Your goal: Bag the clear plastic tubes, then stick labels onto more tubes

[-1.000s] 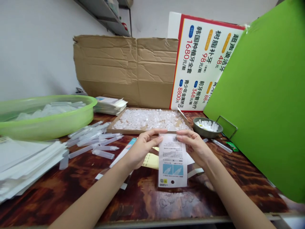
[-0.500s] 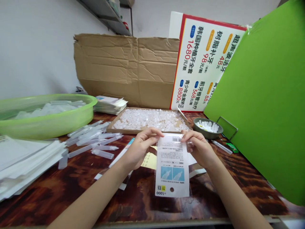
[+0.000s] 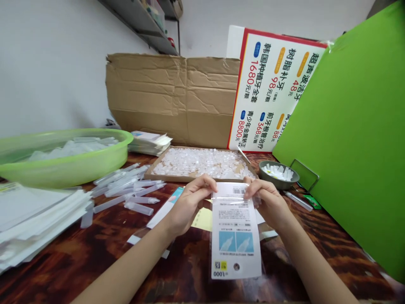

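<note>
A printed card in a clear plastic bag hangs between my hands, its text upside down, with blue pictures and a punched hole near the lower end. My left hand pinches the bag's upper left corner. At the upper right corner, my right hand has finger and thumb closed on the clear film. A fold of film crosses the card below the barcode. Behind the bag lie a yellow sheet and a blue-and-white card, both partly covered by my hands or the bag.
Clear plastic tubes lie loose at left, beside a green basin holding more. A paper stack sits at the near left. Further back are a cardboard tray of small clear pieces and a bowl. A green board borders the right.
The bagged card sits slightly lower and further right in view, and a film fold now shows across its upper part. Both hands keep their pinch; the view has shifted a little.
</note>
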`<state>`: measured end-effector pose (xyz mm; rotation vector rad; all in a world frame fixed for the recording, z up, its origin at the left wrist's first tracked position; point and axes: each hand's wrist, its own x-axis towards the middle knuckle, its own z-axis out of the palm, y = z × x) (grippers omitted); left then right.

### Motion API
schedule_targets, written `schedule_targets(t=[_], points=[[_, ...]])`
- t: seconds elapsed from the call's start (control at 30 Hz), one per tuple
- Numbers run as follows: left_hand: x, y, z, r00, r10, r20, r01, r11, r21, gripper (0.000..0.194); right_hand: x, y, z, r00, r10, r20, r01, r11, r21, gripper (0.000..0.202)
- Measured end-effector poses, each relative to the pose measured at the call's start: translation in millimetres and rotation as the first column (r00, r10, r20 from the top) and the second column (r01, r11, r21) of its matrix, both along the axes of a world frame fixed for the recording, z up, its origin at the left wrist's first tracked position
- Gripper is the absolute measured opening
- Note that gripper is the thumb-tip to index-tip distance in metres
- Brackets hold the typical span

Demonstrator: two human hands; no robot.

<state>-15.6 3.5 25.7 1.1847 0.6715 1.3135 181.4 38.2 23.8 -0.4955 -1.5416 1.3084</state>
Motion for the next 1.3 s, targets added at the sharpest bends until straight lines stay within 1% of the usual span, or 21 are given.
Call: schedule_targets(t=[0.1,0.23,0.4,0.47,0.53,0.6,0.63,0.7,0.83,0.97,1.07,1.2,1.3], points=[[1,-1,-0.9,1.0,-0.008,0.004,0.008,1.0,0.013,0.013,0,0,-0.3,1.0,0.0,-0.009,0.0,1.0,0.003,0.025],[3,-2,-3.1,1.0,-0.025,0.015,0.025,0.999,0.036,0.013,1,-2,0.4,1.0,-0.01,-0.003,0.01,0.999,0.043,0.026],[2,-3,-5.6,0.994,-0.103,0.027,0.1,0.991,0.09,0.013,2,-3,1.0,1.0,0.004,-0.024,-0.002,0.998,0.066,0.028],[2,-3,-6.5,0.992,-0.125,0.001,0.124,0.986,0.112,0.014,3,-3,0.8,1.0,-0.001,-0.025,0.002,0.998,0.061,0.028],[2,-2,-7.2,0.994,-0.1,-0.045,0.104,0.987,0.12,0.019,2,-3,0.4,0.999,-0.002,-0.032,0.004,0.999,0.053,0.028],[3,-2,-7.1,0.996,-0.045,-0.075,0.053,0.991,0.12,0.031,2,-3,-0.2,0.999,-0.003,-0.046,0.005,0.999,0.044,0.028],[4,-2,-6.5,0.997,-0.025,-0.076,0.033,0.992,0.118,0.036,2,-2,-0.5,0.999,-0.008,-0.052,0.01,0.999,0.041,0.027],[5,-2,-4.6,0.998,-0.015,-0.067,0.022,0.995,0.099,0.038,2,-2,-1.0,0.998,-0.02,-0.064,0.022,0.999,0.033,0.027],[7,-4,-0.6,0.995,-0.053,-0.083,0.058,0.997,0.056,0.027,4,0,0.0,0.993,-0.049,-0.108,0.049,0.999,0.003,0.025],[9,-3,-1.0,0.996,-0.063,-0.069,0.066,0.997,0.036,0.017,4,2,2.2,0.987,-0.07,-0.145,0.071,0.997,0.004,0.022],[10,-2,-4.4,0.987,-0.061,-0.147,0.067,0.997,0.037,0.022,3,2,2.0,0.985,-0.075,-0.156,0.076,0.997,0.0,0.021],[11,-1,-8.7,0.943,-0.107,-0.314,0.126,0.991,0.043,0.029,1,3,-0.4,0.982,-0.08,-0.171,0.077,0.997,-0.023,0.018],[12,-2,-8.9,0.93,-0.124,-0.345,0.129,0.992,-0.008,0.033,0,5,-2.1,0.984,-0.083,-0.157,0.077,0.996,-0.043,0.016]])
